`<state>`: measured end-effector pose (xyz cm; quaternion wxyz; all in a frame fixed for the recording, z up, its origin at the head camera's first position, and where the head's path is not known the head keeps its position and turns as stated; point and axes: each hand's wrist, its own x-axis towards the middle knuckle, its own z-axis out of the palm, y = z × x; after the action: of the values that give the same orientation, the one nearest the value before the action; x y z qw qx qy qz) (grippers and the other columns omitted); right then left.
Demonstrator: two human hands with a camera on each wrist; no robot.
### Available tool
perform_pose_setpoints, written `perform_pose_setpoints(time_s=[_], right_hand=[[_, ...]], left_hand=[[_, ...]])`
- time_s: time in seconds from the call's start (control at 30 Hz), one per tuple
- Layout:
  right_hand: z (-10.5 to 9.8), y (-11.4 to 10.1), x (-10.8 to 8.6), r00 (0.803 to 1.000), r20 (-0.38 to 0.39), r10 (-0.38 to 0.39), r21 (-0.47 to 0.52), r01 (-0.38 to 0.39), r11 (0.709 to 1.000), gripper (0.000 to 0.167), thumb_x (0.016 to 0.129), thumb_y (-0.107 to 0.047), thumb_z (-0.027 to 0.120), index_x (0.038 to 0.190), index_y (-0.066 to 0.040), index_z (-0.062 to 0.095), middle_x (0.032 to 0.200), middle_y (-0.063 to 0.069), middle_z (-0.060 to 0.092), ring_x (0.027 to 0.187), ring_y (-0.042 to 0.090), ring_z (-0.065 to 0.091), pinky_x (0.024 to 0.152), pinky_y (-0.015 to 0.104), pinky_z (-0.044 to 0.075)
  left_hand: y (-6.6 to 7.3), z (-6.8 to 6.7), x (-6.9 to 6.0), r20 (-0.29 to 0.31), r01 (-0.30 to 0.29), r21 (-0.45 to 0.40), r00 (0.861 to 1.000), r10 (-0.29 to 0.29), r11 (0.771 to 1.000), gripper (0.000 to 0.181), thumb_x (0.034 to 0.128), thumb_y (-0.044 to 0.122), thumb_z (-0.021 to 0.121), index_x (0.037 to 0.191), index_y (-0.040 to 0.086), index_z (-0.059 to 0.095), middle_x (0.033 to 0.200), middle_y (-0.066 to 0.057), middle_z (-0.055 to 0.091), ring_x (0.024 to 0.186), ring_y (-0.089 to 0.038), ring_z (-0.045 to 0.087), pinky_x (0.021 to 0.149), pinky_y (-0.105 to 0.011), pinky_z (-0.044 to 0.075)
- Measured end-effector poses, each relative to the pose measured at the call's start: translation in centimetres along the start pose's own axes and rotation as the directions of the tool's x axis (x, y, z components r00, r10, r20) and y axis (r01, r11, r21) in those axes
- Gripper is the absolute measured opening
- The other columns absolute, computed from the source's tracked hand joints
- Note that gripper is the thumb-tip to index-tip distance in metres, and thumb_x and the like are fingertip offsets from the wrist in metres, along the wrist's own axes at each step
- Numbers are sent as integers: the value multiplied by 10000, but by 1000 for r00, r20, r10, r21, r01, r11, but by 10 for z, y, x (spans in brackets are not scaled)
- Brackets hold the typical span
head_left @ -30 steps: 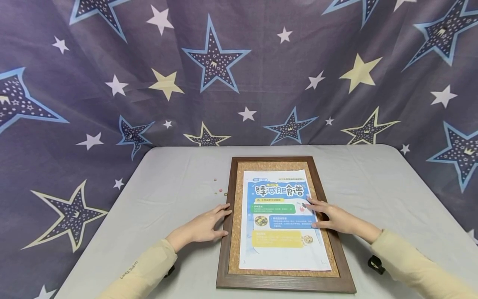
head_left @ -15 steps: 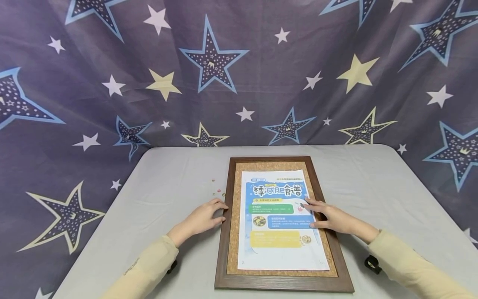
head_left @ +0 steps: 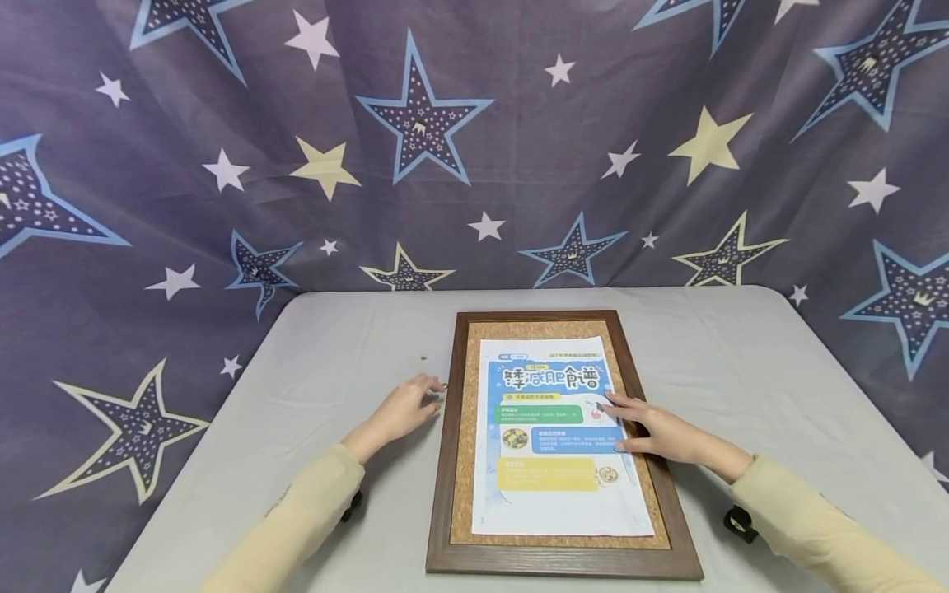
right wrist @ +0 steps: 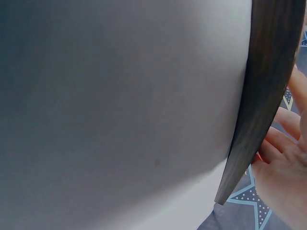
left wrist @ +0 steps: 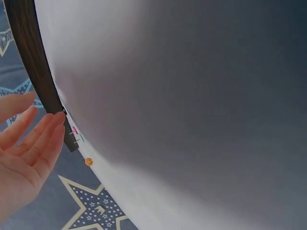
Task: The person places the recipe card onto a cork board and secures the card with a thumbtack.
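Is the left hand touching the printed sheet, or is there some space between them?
Apart. The head view shows the brown frame's left side and a strip of cork between the left hand and the printed sheet.

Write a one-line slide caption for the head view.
Right hand at the right edge of a printed sheet on a framed corkboard, left hand near small pins beside it.
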<state>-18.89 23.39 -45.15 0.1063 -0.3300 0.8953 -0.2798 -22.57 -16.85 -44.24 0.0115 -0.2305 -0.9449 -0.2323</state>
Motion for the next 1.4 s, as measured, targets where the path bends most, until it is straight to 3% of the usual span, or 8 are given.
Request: perform_pose_setpoints(time_s=[0.3,0.57,1.4], right_hand=[[-1,-1,0,1000,2,8,0,-8,1000,628,828,-311,594,1289,64,390,1383,270,245,1231,481,221,937,567,281],[-1,-1,-1,1000,7,9,5,-9,1000,630,834,-311,588,1297,61,378,1388,269,234,1233,483,212,935,569,281],[-1,-2,0,1000,9,2,0,-2,1000,638,832,-311,588,1302,61,369,1388,270,233,1232,482,214,933,569,283]], left_hand=[[-5,0,12,-6,29,-43,1000,-29,999,219,774,10,618,989,-24,592,975,-123,591,880,-258,582,789,-353,480],[-7,0,21,28,77,-54,997,-75,996,226,791,16,604,1012,-27,590,1013,-138,595,943,-275,566,837,-377,457],[-18,8,33,65,80,-24,995,-78,997,160,765,-22,620,924,-17,631,891,-76,572,840,-214,566,798,-340,463]])
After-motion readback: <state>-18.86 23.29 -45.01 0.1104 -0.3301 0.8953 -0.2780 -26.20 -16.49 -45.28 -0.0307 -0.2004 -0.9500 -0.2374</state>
